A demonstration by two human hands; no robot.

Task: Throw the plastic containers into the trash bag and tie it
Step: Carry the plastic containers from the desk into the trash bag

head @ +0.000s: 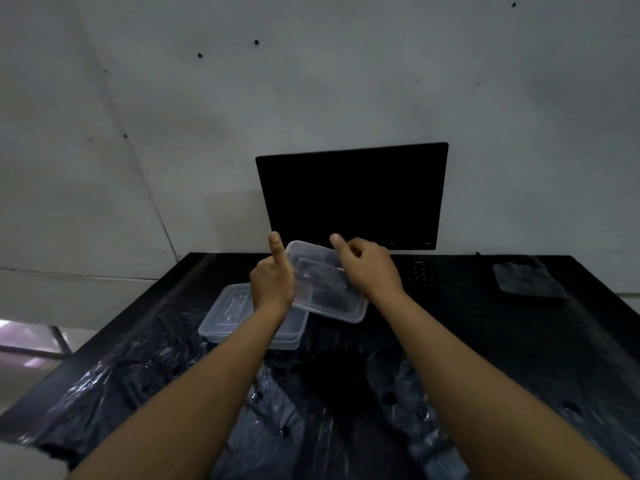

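A clear plastic container [325, 284] is held tilted above the table between both hands. My left hand [272, 277] grips its left side with the thumb raised. My right hand [369, 268] grips its right edge with curled fingers. A second clear container with a lid [228, 315] lies flat on the table below and to the left, partly hidden by my left forearm. A black trash bag [311, 403] lies spread and crumpled over the near part of the table, with a dark opening near its middle.
A black monitor [353, 199] stands against the grey wall at the back of the black table [485, 341]. A dark keyboard [420, 271] sits under it. A folded dark cloth [528, 280] lies at the back right.
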